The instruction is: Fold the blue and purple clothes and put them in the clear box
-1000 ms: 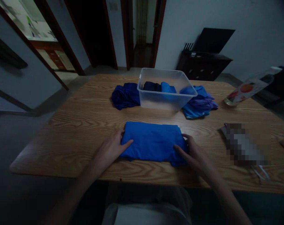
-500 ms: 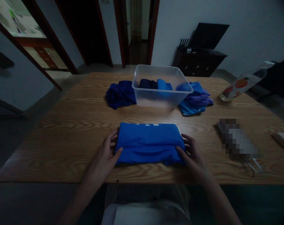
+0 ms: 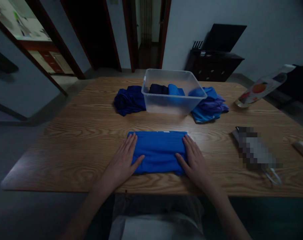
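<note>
Change: both hands are now laid flat atop the folded blue cloth [image 3: 158, 151], no longer gripping its ends.
Left hand [image 3: 123, 161]: fingers extended, pressed down.
Right hand [image 3: 193, 159]: likewise.
Meaning: fold judged finished, being smoothed.

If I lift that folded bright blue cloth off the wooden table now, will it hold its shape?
Probably not: the folded bright blue cloth looks soft and thin, so it would likely sag and unfold unless supported. The left hand and right hand lie flat on its ends. It seems light and should slide easily on the smooth wooden table.
</note>
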Demonstrator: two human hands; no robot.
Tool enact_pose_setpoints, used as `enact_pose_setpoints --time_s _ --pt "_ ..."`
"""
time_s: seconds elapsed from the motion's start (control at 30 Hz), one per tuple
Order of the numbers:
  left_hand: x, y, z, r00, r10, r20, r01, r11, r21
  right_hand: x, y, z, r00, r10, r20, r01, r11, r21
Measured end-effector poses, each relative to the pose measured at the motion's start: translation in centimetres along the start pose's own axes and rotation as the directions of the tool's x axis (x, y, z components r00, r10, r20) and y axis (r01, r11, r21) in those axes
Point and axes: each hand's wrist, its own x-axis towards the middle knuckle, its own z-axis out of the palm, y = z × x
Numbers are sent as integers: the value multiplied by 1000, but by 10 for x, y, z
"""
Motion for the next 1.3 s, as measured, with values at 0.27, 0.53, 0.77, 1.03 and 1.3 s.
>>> enact_pose_setpoints --time_s 0.27,0.53,0.77,1.03,1.3 --pt "-19 1 9 975 -164 -153 175 983 61 -14 5 0 996 84 -7 -85 994 -70" --pt "-29 16 -12 877 -462 -131 440 883 -163 -30 -8 -18 947 307 -92 -313 947 -65" --pt "-22 26 -11 829 -558 -27 545 819 -182 -19 -8 -19 905 425 20 -423 895 139" --pt "-10 36 -18 810 -566 -153 479 790 -383 -3 -27 -28 905 409 -114 -377 898 228" --pt "4 100 9 908 -237 -345 189 967 -169 15 -74 -9 966 57 -252 -49 998 41"
